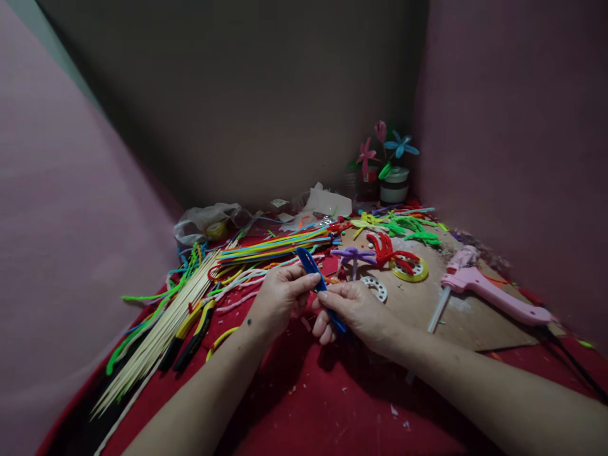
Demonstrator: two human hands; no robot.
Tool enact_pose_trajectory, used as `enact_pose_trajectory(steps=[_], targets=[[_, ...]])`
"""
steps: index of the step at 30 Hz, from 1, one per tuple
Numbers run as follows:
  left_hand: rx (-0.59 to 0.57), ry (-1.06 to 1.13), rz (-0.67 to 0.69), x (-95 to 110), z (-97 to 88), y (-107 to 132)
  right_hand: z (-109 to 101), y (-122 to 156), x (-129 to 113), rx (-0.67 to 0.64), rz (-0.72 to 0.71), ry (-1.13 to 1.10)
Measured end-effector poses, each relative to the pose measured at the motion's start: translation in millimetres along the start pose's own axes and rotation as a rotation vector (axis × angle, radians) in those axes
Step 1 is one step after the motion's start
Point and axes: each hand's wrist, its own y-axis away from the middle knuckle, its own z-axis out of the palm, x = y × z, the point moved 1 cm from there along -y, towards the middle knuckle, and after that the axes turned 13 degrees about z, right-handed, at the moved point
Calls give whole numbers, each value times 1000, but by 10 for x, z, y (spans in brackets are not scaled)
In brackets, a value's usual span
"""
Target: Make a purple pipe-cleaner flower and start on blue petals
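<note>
A folded blue pipe cleaner (310, 263) is pinched between both hands above the red cloth (304, 399). My left hand (280, 296) is closed on its upper part, thumb on top. My right hand (354, 310) is closed on its lower end, which pokes out below the fingers. Just beyond the hands lie a purple pipe-cleaner flower (354, 256) and a red looped one (387, 250).
A bundle of wooden skewers (161, 323) and yellow-handled pliers (194, 329) lie at left among loose coloured pipe cleaners (270, 247). A pink glue gun (489, 294) rests on a brown board (456, 310) at right. Finished flowers (384, 149) stand in the far corner.
</note>
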Motion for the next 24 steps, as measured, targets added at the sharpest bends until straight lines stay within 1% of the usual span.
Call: enact_pose_trajectory(steps=[2, 4, 5, 7, 9, 13, 15, 17, 19, 21, 24], targets=[[92, 33, 56, 16, -9, -7, -4, 5, 2, -25, 1, 1], [131, 69, 68, 22, -11, -12, -11, 0, 13, -35, -5, 13], [109, 73, 47, 15, -5, -10, -16, -6, 19, -27, -14, 20], [24, 72, -28, -17, 23, 6, -28, -19, 26, 8, -41, 36], [-32, 76, -67, -51, 55, 30, -34, -26, 23, 31, -53, 54], [-28, 102, -37, -52, 46, 44, -14, -3, 3, -7, -40, 87], [-13, 138, -13, -22, -5, 28, 4, 20, 5, -42, 10, 121], [18, 161, 6, 5, -69, 8, 23, 42, 19, -114, 79, 209], [15, 148, 0, 10, -118, -6, 39, 61, 35, -196, 121, 319], [-12, 124, -24, -5, -139, -9, 48, 76, 42, -249, 132, 404], [-18, 121, -39, -30, -133, -3, 47, 88, 35, -257, 144, 443]])
